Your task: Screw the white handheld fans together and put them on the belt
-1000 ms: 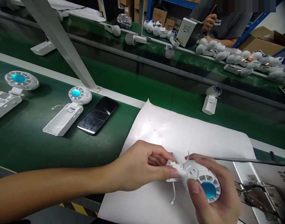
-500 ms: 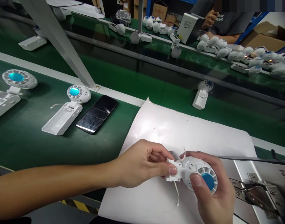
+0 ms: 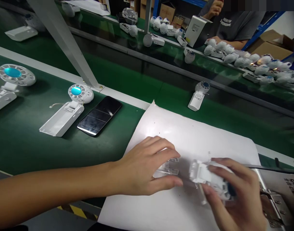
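My right hand (image 3: 243, 192) grips a small white handheld fan (image 3: 215, 179), blurred by motion. Its hinge end points left, a thin lead hangs below it, and the blue centre faces away to the right. Over the white paper, my left hand (image 3: 151, 166) is spread with thumb and fingers apart. Beneath and between these fingers lies a white plastic handle shell (image 3: 169, 166), partly hidden by the hand; I see no firm grip on it. A gap separates the shell from the fan.
A black phone (image 3: 100, 115) lies left of the paper (image 3: 171, 128), beside a fan with an open handle (image 3: 69, 112). Another fan (image 3: 14, 75) is farther left. A metal fixture (image 3: 274, 202) stands at right. One fan (image 3: 199, 95) lies on the green belt; a person sits across.
My left hand has let go of the fan's hinge end and spread its fingers. The right hand has moved right and turned the fan over, uncovering the handle shell.
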A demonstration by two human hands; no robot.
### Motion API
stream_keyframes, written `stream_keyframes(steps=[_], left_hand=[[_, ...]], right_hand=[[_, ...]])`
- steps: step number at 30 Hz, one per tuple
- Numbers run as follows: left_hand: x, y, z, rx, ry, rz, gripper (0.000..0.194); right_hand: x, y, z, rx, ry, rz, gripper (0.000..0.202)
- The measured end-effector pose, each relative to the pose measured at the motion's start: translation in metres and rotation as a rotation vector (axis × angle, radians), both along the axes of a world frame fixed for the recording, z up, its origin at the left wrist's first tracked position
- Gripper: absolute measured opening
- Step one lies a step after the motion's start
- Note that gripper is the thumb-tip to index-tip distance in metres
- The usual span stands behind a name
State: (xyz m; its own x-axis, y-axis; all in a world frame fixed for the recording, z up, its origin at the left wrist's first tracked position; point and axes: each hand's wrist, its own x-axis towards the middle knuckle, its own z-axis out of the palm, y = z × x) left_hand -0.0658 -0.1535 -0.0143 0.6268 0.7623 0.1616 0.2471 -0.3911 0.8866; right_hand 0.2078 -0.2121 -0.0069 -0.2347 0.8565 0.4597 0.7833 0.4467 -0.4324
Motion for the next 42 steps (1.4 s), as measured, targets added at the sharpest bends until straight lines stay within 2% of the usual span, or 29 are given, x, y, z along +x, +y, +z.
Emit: stream_keyframes(steps=[1, 3, 8, 14, 17, 22, 30, 33, 37, 39, 42], left_hand=[[-0.001, 0.000, -0.005, 0.116, 0.077, -0.011, 0.056], [-0.001, 0.000, -0.016, 0.207, 0.199, -0.043, 0.062], [0.000, 0.001, -0.030, 0.195, 0.196, -0.081, 0.063], [-0.001, 0.002, -0.029, 0.091, 0.173, -0.064, 0.071], [-0.001, 0.002, -0.032, 0.152, 0.176, -0.073, 0.067], [0.000, 0.002, -0.036, 0.287, 0.221, -0.096, 0.048], [0.000, 0.003, -0.032, 0.296, 0.226, -0.100, 0.052], [0.000, 0.003, -0.033, 0.298, 0.223, -0.094, 0.053], [0.000, 0.002, -0.032, 0.270, 0.226, -0.101, 0.051], [0.003, 0.001, -0.028, 0.265, 0.273, -0.103, 0.053], [0.009, 0.005, -0.017, 0.237, 0.463, -0.131, 0.048]], right_hand=[[0.002, -0.001, 0.000, -0.031, 0.018, -0.046, 0.034], [0.002, -0.001, -0.004, -0.090, 0.049, -0.081, 0.033], [-0.014, -0.001, -0.023, -0.170, 0.046, 0.007, 0.029], [-0.014, 0.002, -0.033, -0.205, -0.065, 0.095, 0.036], [-0.008, 0.002, -0.032, -0.231, -0.100, 0.107, 0.038], [-0.003, 0.001, -0.025, -0.188, -0.027, 0.095, 0.035], [-0.012, -0.002, -0.030, -0.219, -0.139, 0.094, 0.035], [-0.017, -0.001, -0.024, -0.235, -0.206, 0.082, 0.032], [-0.026, 0.005, -0.010, -0.254, -0.404, 0.034, 0.025], [-0.030, 0.009, -0.009, -0.231, -0.446, 0.038, 0.027], [-0.033, 0.013, -0.015, -0.198, -0.398, 0.063, 0.028]])
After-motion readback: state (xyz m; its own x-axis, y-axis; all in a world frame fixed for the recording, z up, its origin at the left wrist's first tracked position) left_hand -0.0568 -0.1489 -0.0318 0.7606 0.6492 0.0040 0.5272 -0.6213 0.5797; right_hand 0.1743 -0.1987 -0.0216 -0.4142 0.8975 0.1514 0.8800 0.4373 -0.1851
